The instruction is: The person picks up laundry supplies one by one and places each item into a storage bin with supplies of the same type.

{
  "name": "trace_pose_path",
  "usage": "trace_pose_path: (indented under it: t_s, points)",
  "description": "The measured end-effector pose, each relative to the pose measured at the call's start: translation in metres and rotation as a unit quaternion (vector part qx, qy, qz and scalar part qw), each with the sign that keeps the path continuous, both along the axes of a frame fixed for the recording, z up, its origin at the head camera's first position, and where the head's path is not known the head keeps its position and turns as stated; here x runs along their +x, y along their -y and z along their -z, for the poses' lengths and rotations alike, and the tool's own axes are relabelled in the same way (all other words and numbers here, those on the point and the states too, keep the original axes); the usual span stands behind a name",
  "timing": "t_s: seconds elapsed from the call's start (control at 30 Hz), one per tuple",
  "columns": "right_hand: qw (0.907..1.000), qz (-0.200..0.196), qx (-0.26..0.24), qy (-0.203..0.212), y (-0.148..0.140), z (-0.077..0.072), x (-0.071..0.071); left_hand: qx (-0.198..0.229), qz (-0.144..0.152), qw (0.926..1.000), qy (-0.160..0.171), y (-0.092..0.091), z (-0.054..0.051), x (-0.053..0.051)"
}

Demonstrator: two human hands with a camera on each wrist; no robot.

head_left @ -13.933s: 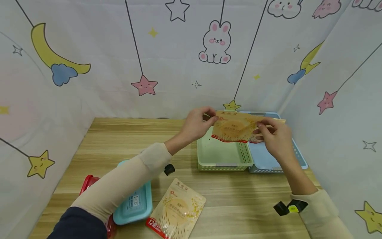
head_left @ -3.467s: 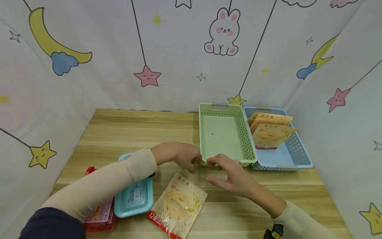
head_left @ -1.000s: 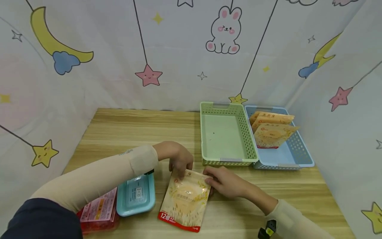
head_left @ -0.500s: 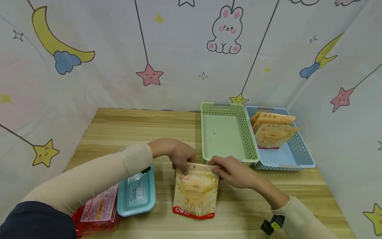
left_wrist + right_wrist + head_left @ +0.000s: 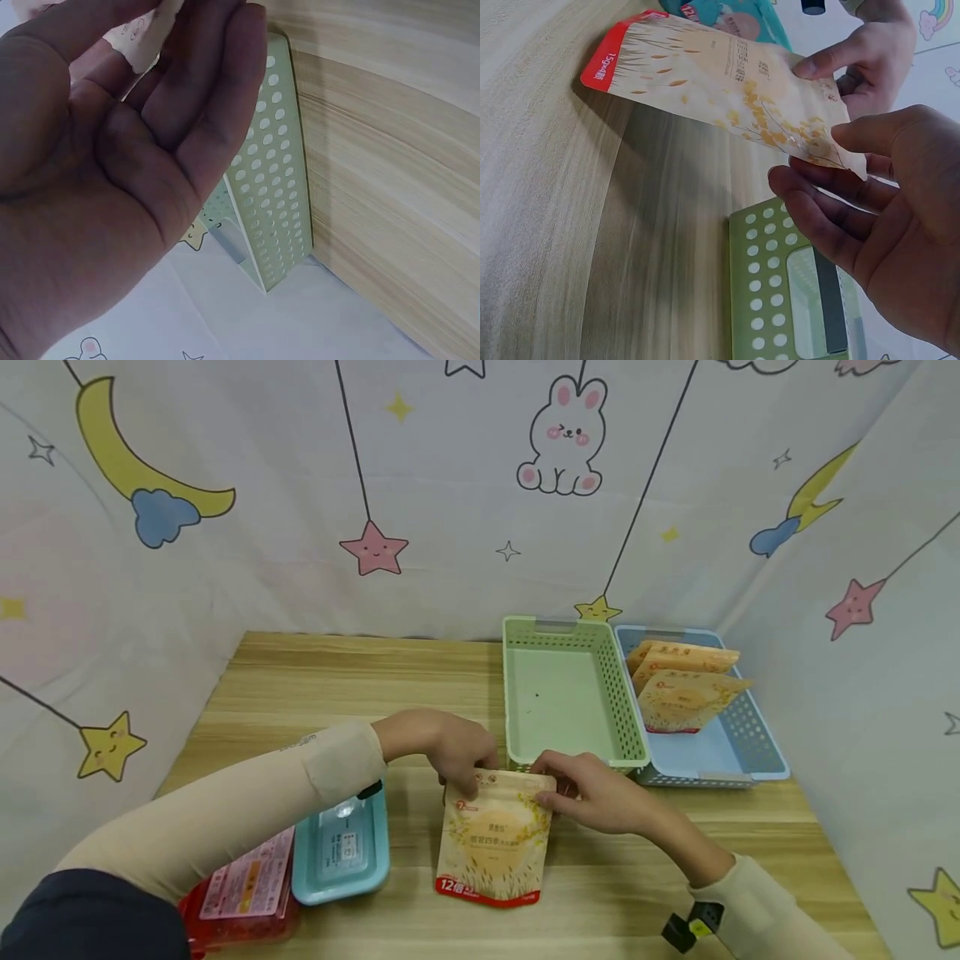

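A cream and yellow pouch (image 5: 495, 843) with a red bottom band is tilted up off the table, its upper edge raised toward the green basket. My left hand (image 5: 459, 750) pinches its upper left corner, thumb on the printed front. At the upper right corner my right hand (image 5: 596, 793) pinches it too. The right wrist view shows the pouch (image 5: 727, 90) between thumb and fingers of both hands, its red end low near the wood. In the left wrist view only a small pale piece of the pouch (image 5: 146, 37) shows past my curled fingers.
Just beyond the hands stands a green basket (image 5: 573, 760). Beside it, a blue basket (image 5: 720, 764) holds several similar pouches (image 5: 686, 697) leaning upright. Left of the pouch lie a light blue lidded box (image 5: 341, 852) and a red package (image 5: 247, 902), partly under my left sleeve.
The flat-lying pouch has been taken by both hands at its top corners, turned straight and lifted at the top. Earlier, another pouch was held over the baskets; several now stand in the blue one.
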State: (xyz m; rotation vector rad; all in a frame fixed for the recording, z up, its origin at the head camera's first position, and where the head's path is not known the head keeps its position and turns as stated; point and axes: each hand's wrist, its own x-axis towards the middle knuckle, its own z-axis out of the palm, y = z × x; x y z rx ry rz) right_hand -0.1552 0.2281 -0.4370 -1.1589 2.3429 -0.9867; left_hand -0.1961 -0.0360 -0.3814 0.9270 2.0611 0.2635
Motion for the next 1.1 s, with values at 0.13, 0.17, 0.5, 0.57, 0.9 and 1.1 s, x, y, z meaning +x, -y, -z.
trace_pose_path:
  t_s: [0.13,0.17,0.5,0.57,0.9,1.1]
  points:
    - [0.9997,0.001,-0.003,0.025,-0.003,0.000,-0.001,0.009,-0.004,0.9999,0.009,0.000,-0.002,0.001]
    - [0.9996,0.001,-0.004,0.027,-0.004,0.000,-0.001,0.013,-0.006,0.9998,0.013,0.000,-0.003,0.001]
    - [0.9989,0.007,-0.027,0.037,-0.014,-0.006,-0.002,0.042,-0.011,0.9985,0.032,-0.003,-0.013,-0.002]
    - [0.9989,0.007,-0.030,0.035,-0.016,-0.008,-0.002,0.048,-0.012,0.9982,0.033,-0.003,-0.013,-0.003]
    - [0.9977,0.037,-0.051,0.025,-0.021,-0.012,-0.002,0.083,0.007,0.9965,0.001,0.000,-0.020,-0.005]
    - [0.9939,0.055,-0.074,0.059,-0.025,-0.016,-0.003,0.101,0.049,0.9935,-0.021,0.004,-0.026,-0.012]
